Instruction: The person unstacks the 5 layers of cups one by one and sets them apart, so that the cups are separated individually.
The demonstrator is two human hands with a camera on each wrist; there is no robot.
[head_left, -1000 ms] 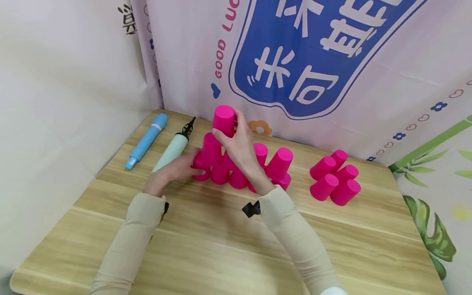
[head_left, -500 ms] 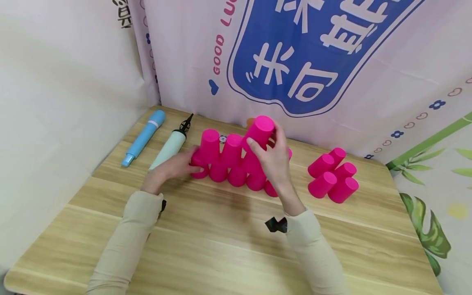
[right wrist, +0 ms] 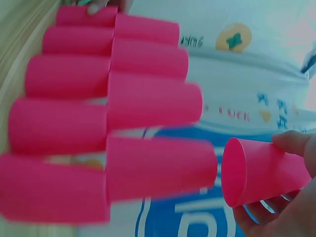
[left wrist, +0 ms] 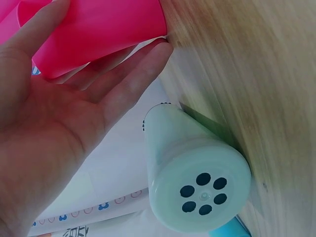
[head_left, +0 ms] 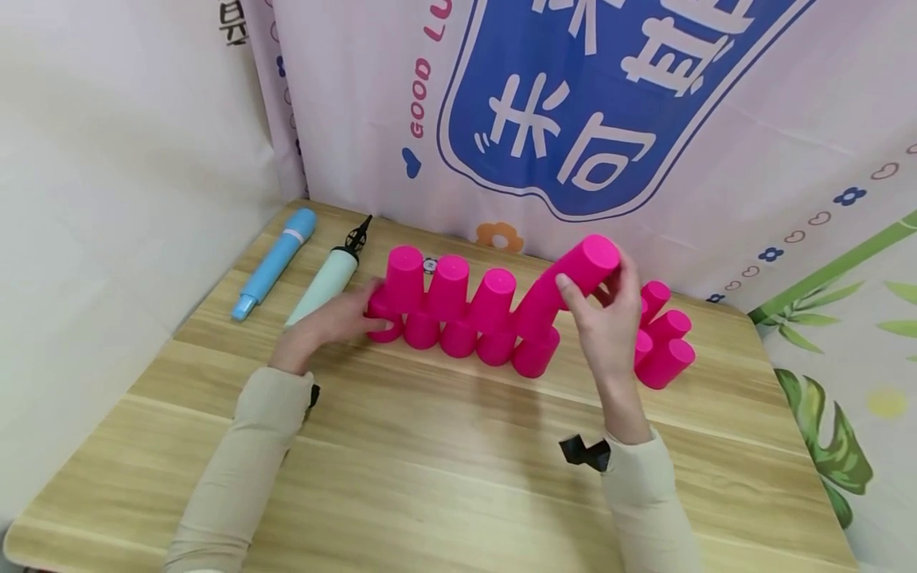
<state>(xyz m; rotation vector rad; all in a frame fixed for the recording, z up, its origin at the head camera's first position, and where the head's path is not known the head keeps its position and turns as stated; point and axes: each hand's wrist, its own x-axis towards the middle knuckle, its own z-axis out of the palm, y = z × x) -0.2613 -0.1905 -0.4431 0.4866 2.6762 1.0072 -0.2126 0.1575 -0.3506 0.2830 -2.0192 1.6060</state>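
Two tiers of pink cups (head_left: 458, 318) stand upside down on the wooden table (head_left: 430, 461), also seen in the right wrist view as pink cups (right wrist: 148, 98). My right hand (head_left: 607, 314) grips one more pink cup (head_left: 591, 259), tilted, just right of the upper tier's last cup; the right wrist view shows this held cup (right wrist: 261, 170) apart from the stack, between the fingers of my right hand (right wrist: 291, 202). My left hand (head_left: 337, 318) rests with straight fingers against the leftmost bottom cup (head_left: 383, 322). In the left wrist view my left hand (left wrist: 74, 113) lies flat along that cup (left wrist: 98, 29).
A mint-green hand pump (head_left: 329, 282) lies just left of my left hand, its end cap (left wrist: 197, 173) close to the palm. A blue tube (head_left: 275, 259) lies further left. Another cluster of pink cups (head_left: 669, 350) sits at the right. A printed banner (head_left: 573, 119) hangs behind.
My right hand has carried the pink cup from above the left end of the stack rightward to its right end. The left hand has stayed on the leftmost cup.
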